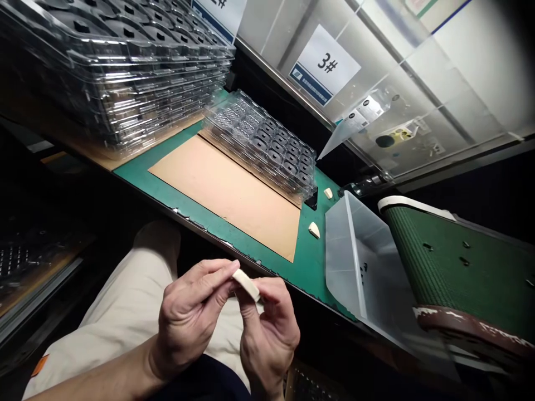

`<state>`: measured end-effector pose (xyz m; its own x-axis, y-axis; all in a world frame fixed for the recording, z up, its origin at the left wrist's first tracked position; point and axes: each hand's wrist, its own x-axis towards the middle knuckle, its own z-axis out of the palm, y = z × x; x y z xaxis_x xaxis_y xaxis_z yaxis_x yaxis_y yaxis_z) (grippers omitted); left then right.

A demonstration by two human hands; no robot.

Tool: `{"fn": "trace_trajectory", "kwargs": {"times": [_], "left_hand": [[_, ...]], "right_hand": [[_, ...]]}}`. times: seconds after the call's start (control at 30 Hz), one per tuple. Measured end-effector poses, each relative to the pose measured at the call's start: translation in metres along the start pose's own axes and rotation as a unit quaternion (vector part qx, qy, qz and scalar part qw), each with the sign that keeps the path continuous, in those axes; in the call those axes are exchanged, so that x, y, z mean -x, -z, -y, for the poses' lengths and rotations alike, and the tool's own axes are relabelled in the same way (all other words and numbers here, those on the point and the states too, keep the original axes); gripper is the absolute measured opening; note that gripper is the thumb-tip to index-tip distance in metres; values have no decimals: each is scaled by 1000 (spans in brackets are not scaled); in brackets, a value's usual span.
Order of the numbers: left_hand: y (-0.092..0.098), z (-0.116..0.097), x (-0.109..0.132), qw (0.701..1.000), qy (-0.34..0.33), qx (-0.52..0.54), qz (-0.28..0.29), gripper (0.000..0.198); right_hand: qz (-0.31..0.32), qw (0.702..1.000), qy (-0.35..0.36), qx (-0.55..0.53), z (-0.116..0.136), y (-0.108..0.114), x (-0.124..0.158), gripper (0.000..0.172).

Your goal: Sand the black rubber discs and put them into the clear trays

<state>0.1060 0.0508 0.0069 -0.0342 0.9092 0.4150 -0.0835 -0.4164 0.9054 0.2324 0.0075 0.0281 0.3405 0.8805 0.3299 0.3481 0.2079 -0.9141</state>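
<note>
A small cream-coloured piece [246,285] with a curved, thick edge is held between my two hands, above my lap and just off the table's front edge. My left hand [194,312] pinches its upper left end between thumb and fingers. The fingers of my right hand [270,328] are curled round its lower right end. Two similar cream pieces, one nearer [314,230] and one farther [328,193], lie on the green mat [311,267]. A flat brown cardboard sheet [234,195] rests on the mat beyond my hands.
Clear trays with dark compartments stand in a tall stack [137,94] at the left and a low stack [267,142] behind the cardboard. A translucent bin [345,256] holds a few small dark bits at the right, beside a green belt [460,267] carrying small parts.
</note>
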Motion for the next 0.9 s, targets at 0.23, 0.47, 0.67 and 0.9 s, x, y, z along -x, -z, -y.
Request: {"fn": "trace_trajectory", "kwargs": {"times": [0.23,0.47,0.67,0.9], "left_hand": [[7,-16,-4,972,180,112,104,14],[11,-23,-8,971,206,77,95,10],[1,-16,5,983,149,39,100,46],[-26,-12,58,943,7,83,321,32]], "right_hand": [[83,882,-288,-365,-8,-5,-7,21],[82,855,-320,-400,-5,-13,1,21],[-28,791,-380,-479,-8,0,-19,26],[-158,907,-251,-300,-17,42,-68,35]]}}
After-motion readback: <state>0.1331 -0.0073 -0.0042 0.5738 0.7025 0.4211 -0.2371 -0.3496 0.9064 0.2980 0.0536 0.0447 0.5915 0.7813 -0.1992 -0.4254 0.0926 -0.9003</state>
